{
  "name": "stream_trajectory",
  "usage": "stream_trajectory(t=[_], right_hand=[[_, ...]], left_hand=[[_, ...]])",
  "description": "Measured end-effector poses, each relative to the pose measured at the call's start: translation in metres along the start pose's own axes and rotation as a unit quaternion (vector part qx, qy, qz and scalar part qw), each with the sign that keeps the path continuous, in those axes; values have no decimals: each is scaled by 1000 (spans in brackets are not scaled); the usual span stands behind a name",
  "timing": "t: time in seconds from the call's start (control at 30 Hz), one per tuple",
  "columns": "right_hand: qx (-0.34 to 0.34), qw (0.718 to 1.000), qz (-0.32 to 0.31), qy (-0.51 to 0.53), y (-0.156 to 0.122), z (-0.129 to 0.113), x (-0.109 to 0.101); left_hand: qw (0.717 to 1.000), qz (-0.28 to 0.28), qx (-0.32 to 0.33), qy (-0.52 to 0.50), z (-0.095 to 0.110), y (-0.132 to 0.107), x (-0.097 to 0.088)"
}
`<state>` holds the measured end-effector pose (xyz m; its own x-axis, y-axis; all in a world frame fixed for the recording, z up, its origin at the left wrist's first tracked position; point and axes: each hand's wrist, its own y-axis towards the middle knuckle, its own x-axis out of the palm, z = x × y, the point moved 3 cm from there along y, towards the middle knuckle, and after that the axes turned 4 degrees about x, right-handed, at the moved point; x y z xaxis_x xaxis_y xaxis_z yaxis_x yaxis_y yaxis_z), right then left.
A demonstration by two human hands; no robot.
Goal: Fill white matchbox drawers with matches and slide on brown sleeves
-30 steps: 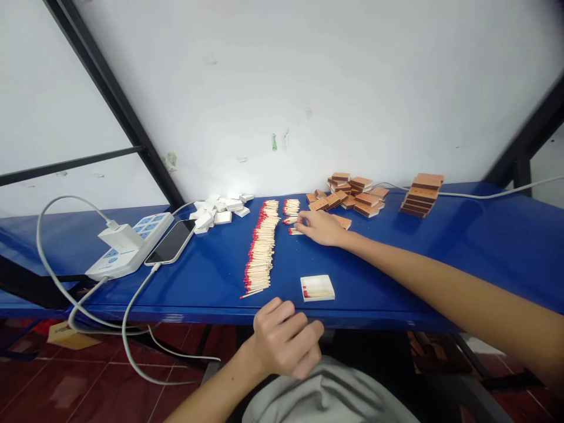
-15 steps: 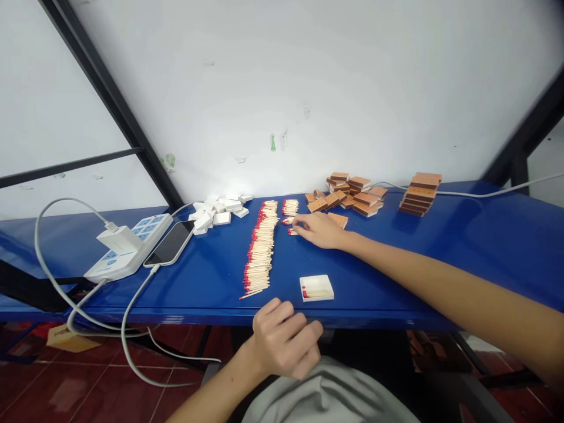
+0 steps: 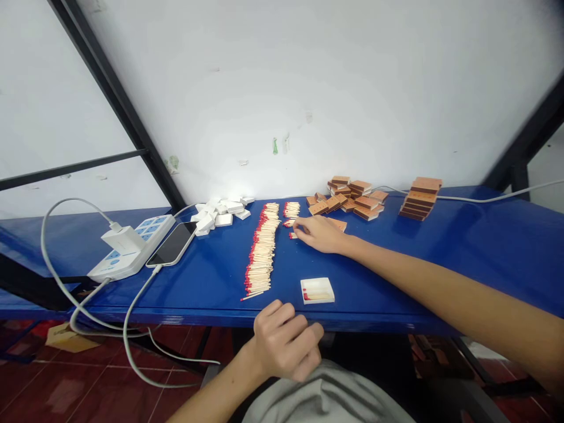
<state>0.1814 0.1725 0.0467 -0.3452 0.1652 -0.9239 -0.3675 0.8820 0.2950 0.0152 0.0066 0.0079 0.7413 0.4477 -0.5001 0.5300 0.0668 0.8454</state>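
Note:
My right hand (image 3: 321, 234) is pinched at the small groups of red-tipped matches (image 3: 291, 209), its fingertips down among them; its grip on individual matches is partly hidden. Just left of these groups runs a long row of matches (image 3: 261, 252) with their heads to the left. My left hand (image 3: 288, 341) is curled into a loose fist in front of the table edge, with nothing showing in it. Between the hands, a white matchbox tray (image 3: 325, 282) lies near the edge with several matches inside.
White matchbox trays (image 3: 223, 220) are heaped at the back left. Brown matchboxes (image 3: 367, 203) lie piled at the back, and more stand in a leaning stack (image 3: 419, 198) farther right. A phone (image 3: 173, 243) and power strip (image 3: 145, 235) with cables occupy the left of the blue table (image 3: 211, 282).
The whole view has shifted slightly downward in the picture. My right hand stays at the small match groups, and my left fist keeps its place.

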Motion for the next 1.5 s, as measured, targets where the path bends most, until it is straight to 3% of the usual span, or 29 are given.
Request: stream_trajectory(t=[0.33, 1.5], right_hand=[[24, 1000, -2, -8, 1, 4, 3], [1, 1000, -1, -12, 3, 5, 7]], left_hand=[[1000, 7, 7, -10, -1, 0, 0], [1000, -8, 5, 3, -1, -3, 2]])
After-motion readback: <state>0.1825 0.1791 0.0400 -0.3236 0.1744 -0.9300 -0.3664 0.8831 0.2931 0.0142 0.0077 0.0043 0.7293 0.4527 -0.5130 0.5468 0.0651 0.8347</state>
